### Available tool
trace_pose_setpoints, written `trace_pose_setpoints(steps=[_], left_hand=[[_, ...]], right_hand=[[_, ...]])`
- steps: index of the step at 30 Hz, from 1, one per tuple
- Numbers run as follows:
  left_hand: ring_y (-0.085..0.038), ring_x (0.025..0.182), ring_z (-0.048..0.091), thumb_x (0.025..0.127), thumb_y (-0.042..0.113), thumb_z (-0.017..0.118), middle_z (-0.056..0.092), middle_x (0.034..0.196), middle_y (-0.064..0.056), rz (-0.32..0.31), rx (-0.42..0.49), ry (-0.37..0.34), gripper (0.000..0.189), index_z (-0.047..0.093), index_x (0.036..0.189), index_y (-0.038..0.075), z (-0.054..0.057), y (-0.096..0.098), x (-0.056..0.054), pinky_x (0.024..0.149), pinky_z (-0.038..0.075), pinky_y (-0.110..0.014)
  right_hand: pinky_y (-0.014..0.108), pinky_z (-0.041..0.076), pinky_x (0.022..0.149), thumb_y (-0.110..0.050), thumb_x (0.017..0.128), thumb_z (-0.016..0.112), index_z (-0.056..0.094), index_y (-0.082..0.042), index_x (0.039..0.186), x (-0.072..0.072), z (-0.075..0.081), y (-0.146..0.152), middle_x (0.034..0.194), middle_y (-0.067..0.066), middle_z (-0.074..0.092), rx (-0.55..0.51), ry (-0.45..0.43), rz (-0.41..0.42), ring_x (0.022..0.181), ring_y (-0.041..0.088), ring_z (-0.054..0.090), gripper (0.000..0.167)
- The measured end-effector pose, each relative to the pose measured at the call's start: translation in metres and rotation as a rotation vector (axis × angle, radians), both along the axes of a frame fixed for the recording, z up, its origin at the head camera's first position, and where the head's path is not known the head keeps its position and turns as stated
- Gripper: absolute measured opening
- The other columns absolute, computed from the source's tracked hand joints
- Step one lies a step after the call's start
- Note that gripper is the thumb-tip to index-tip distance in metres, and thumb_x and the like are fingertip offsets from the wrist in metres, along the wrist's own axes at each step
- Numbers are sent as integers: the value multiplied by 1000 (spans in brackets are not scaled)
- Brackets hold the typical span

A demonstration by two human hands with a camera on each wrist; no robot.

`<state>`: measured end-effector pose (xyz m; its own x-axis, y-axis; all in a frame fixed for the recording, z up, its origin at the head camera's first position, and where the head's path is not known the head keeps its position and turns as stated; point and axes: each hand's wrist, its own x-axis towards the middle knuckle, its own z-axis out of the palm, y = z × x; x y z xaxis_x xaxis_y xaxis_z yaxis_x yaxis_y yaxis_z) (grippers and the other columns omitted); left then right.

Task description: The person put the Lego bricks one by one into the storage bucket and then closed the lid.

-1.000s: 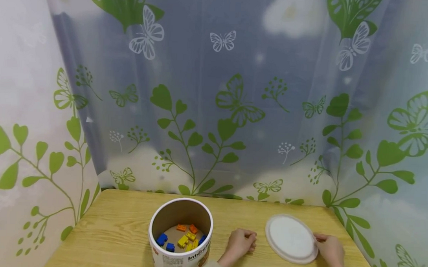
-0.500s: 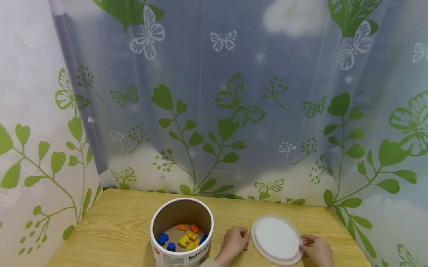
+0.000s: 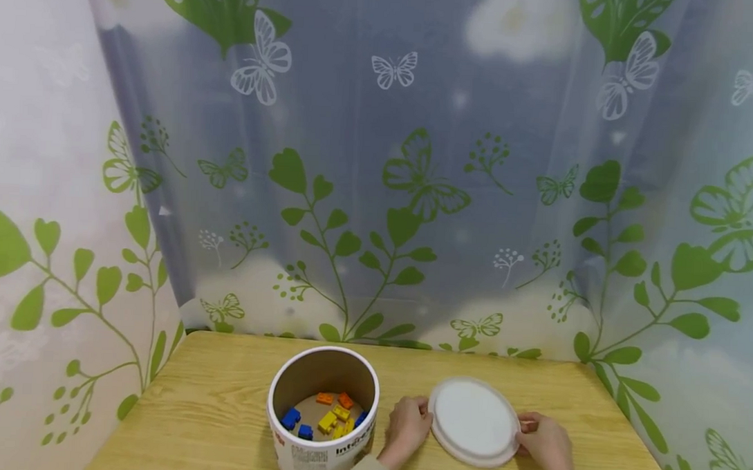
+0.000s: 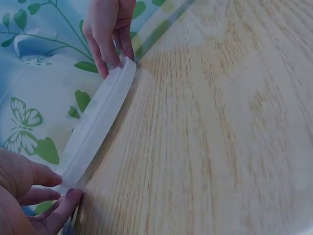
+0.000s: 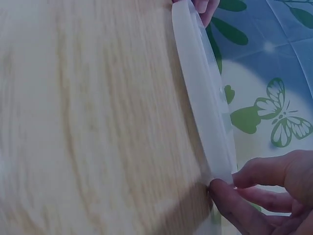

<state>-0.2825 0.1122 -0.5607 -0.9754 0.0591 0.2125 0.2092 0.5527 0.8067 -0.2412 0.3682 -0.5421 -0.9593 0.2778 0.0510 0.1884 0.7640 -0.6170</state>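
A round white lid [image 3: 474,419] is between my two hands, to the right of the tub. My right hand [image 3: 548,445] pinches its right edge; in the right wrist view the thumb [image 5: 230,200] and a finger lie on either side of the rim. At the opposite edge, my left hand [image 3: 408,424] holds the lid between fingers and thumb [image 4: 68,198], as the left wrist view shows. Whether the lid touches the table along its lower edge, I cannot tell.
A tall white tub [image 3: 319,440] with no cover on it stands just left of my left hand. Several blue, orange and yellow toy bricks [image 3: 328,422] lie on its bottom. The wooden table [image 3: 221,395] ends at a printed curtain [image 3: 363,262].
The lid has moved left along with my right hand. My left hand has shifted slightly left and now grips the lid's left edge, where before it was apart from it.
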Motion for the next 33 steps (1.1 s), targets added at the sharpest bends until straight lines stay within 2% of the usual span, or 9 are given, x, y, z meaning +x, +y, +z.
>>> trace_pose_setpoints(steps=[1, 3, 5, 8, 12, 15, 20, 27, 33], left_hand=[[-10, 56, 39, 82, 4, 76, 41, 61, 8, -3, 4, 5, 21, 61, 68, 8, 1, 0, 0, 48, 27, -25], [-8, 57, 42, 83, 4, 75, 46, 63, 8, -3, 21, 29, 12, 67, 74, 6, 3, 1, 0, 49, 31, -24], [-4, 58, 48, 85, 3, 75, 54, 67, 8, -9, 63, 41, 5, 76, 89, 3, 6, 2, 1, 52, 38, -22], [-4, 58, 61, 88, 1, 73, 66, 78, 5, -39, 155, 39, 27, 75, 115, -2, 13, 3, 1, 54, 47, -19], [-13, 57, 68, 92, -1, 67, 65, 87, 0, -113, 281, 12, 32, 67, 124, -10, 31, 4, 5, 46, 46, -15], [-9, 59, 68, 95, 1, 65, 61, 93, -3, -151, 321, 15, 34, 64, 127, -12, 49, 3, 10, 47, 45, -15], [-6, 63, 67, 98, 4, 64, 59, 99, -7, -168, 374, 11, 40, 59, 135, -12, 78, -1, 17, 52, 51, -17], [-24, 67, 73, 100, 5, 62, 64, 108, -14, -215, 411, 39, 45, 52, 140, -13, 114, -13, 23, 52, 51, -19], [-25, 68, 74, 101, 4, 60, 58, 110, -18, -261, 454, 46, 46, 49, 142, -14, 134, -27, 24, 57, 56, -19]], right_hand=[[29, 53, 64, -4, 75, 74, 70, 10, 111, 0, 1, -1, 82, 6, 73, -26, -5, -8, 69, 10, 64, 38], [28, 53, 64, -3, 76, 72, 68, 12, 113, 1, 3, -2, 86, 10, 73, -58, -1, -13, 70, 13, 66, 40], [28, 53, 65, -4, 79, 71, 66, 13, 116, 3, 8, -3, 91, 16, 73, -80, 9, -17, 74, 17, 68, 41], [27, 55, 68, -5, 87, 67, 62, 15, 122, 6, 19, -3, 103, 26, 71, -141, 48, -16, 82, 22, 71, 41], [27, 60, 66, -4, 97, 61, 55, 17, 131, 9, 40, -3, 116, 35, 65, -318, 104, -28, 78, 20, 74, 40], [27, 61, 70, -6, 102, 58, 50, 17, 137, 10, 55, -2, 121, 34, 62, -429, 117, -26, 73, 11, 73, 43], [25, 60, 77, -15, 105, 56, 42, 15, 145, 15, 75, -1, 129, 27, 58, -564, 108, 8, 77, 5, 70, 52], [25, 60, 75, -19, 104, 59, 39, 17, 146, 21, 101, -3, 110, -4, 63, -670, 187, 80, 80, 8, 69, 59], [24, 60, 75, -20, 105, 59, 38, 17, 145, 23, 117, -13, 103, -17, 63, -719, 241, 142, 82, 8, 69, 59]])
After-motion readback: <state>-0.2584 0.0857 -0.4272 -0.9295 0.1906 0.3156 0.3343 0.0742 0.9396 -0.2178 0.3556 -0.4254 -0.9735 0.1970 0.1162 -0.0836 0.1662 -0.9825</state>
